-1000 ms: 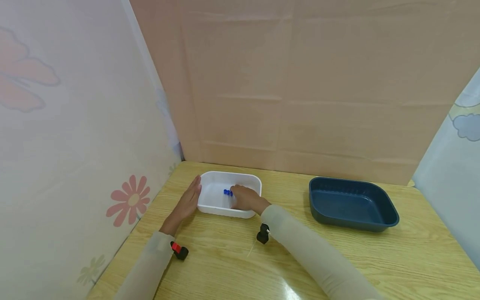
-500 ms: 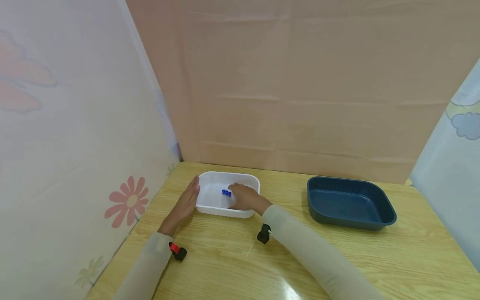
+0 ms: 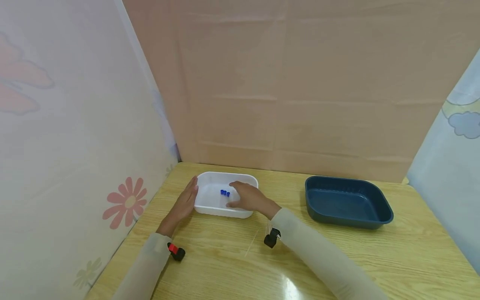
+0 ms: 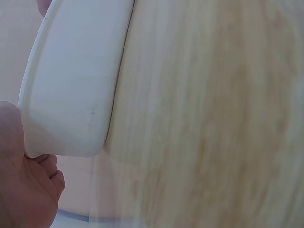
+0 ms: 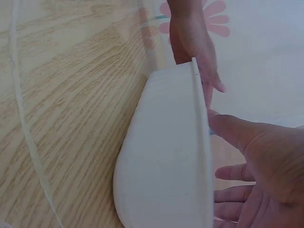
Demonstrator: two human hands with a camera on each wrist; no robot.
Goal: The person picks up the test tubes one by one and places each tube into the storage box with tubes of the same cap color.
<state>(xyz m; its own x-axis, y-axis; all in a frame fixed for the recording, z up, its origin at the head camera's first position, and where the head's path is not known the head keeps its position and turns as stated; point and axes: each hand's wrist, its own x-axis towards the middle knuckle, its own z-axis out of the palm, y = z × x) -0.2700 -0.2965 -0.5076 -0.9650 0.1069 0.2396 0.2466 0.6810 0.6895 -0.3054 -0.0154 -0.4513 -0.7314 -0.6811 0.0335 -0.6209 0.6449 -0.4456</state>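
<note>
A white rectangular tray (image 3: 204, 196) stands on the table. Three small blue pieces (image 3: 225, 193) lie in a row on its floor. My left hand (image 3: 185, 203) rests along the tray's left end with fingers extended; in the left wrist view its thumb (image 4: 9, 126) is at the rim. Above the tray's right half is my right hand (image 3: 248, 197), thumb and fingers spread apart with nothing held, just right of the blue pieces. From the right wrist, the near tray wall (image 5: 164, 152) hides the tray's inside, and the spread fingers (image 5: 235, 194) show beyond the rim.
To the right on the wooden table (image 3: 225, 258) stands a dark blue rectangular tray (image 3: 348, 223) with raised walls. A brown sheet (image 3: 292, 104) closes off the back. Flower-printed cloth (image 3: 75, 158) hangs at the left side.
My right hand has opened its fingers and drawn back a little to the right from the blue pieces, which stay in their row. The left hand keeps its place at the white tray's end.
</note>
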